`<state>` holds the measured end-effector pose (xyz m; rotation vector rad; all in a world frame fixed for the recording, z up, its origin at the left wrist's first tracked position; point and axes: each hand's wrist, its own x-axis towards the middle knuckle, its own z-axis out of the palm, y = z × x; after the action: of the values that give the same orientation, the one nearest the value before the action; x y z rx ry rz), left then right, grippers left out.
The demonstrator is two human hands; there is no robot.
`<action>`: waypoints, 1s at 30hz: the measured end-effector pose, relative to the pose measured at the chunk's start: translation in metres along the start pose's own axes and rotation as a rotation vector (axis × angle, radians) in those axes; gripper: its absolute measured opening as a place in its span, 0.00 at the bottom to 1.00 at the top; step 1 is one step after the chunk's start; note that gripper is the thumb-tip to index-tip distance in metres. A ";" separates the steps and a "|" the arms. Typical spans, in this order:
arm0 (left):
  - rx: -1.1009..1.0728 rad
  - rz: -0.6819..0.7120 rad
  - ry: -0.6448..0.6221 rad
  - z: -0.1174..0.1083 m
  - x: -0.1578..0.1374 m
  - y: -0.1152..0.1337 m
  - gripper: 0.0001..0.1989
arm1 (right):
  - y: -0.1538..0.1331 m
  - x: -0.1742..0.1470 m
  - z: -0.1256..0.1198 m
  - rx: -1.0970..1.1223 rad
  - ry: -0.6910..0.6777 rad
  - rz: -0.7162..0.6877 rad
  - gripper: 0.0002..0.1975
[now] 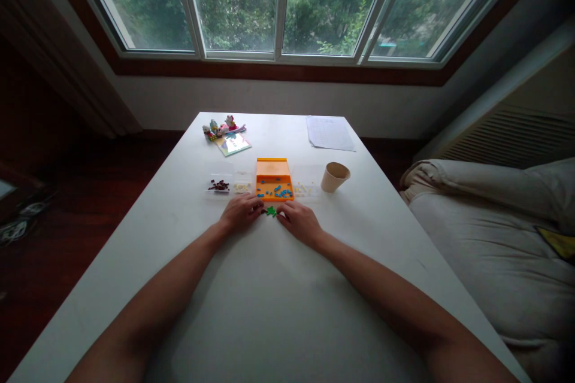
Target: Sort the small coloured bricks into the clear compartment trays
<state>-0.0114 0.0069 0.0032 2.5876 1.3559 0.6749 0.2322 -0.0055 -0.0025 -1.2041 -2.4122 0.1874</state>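
Observation:
Small green pieces lie in a little cluster on the white table, between my two hands. From the left, my left hand reaches in with curled fingers; a tiny dark bit shows by its fingertips, too small to name. My right hand has its thumb and fingers drawn together at the right edge of the green cluster. Whatever it pinches is hidden. Just beyond the hands stands an opened orange box with several small blue pieces in its near half.
Left of the box are clear trays with dark brown pieces and pale pieces. To its right are more pale pieces and a paper cup. Small figurines, a card and paper sheets lie farther back.

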 end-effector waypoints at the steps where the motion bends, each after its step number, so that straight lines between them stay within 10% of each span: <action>1: -0.012 -0.009 -0.006 0.000 0.000 -0.001 0.06 | 0.001 0.001 -0.001 0.003 0.011 -0.004 0.03; 16: -0.179 0.012 -0.075 -0.008 -0.001 -0.006 0.09 | 0.103 0.006 -0.059 -0.146 0.788 0.221 0.09; 30: -0.186 -0.008 -0.063 -0.009 0.000 -0.005 0.07 | 0.115 0.005 -0.063 -0.113 0.821 0.391 0.11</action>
<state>-0.0192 0.0093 0.0096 2.4349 1.2220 0.6778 0.3402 0.0644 0.0200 -1.4323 -1.4887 -0.2845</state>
